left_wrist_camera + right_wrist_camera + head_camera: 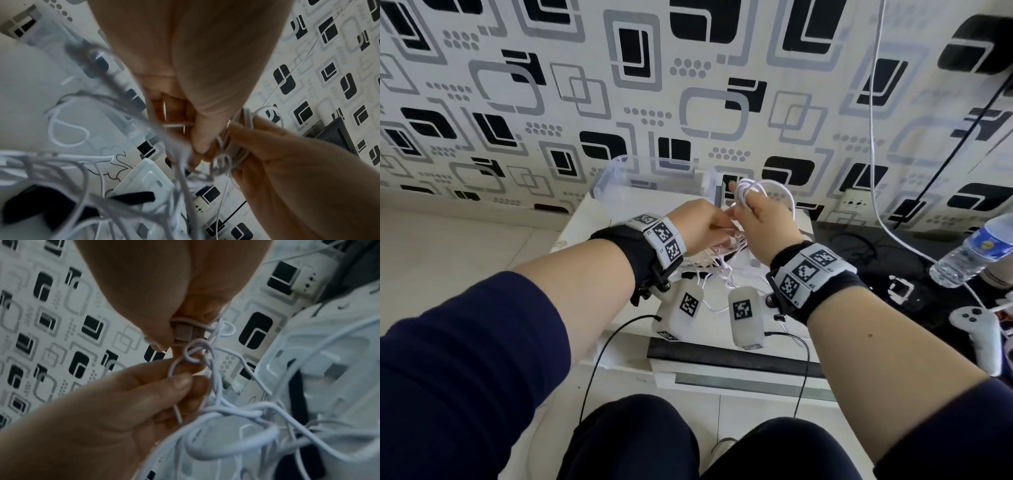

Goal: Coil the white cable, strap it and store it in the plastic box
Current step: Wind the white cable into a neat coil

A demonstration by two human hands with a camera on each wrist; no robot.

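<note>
The white cable [763,187] is partly looped round the fingers of my right hand [748,205], held above the white table [592,219]. In the right wrist view my right hand [174,340] pinches the cable's plug [185,334] against the loops. My left hand [717,222] is right beside it and pinches a strand of the cable [174,369]; the left wrist view shows the left hand [197,151] next to the loops [240,146]. The rest of the cable [226,417] hangs tangled below. The clear plastic box [619,178] stands just behind the hands. A black strap [133,196] lies on the table.
Another white cable [873,120] hangs down the patterned wall at the right. On the dark surface at the right lie a water bottle [969,250] and a white controller [976,329]. A wall socket [856,205] sits low on the wall. More loose white cables [715,270] lie under the hands.
</note>
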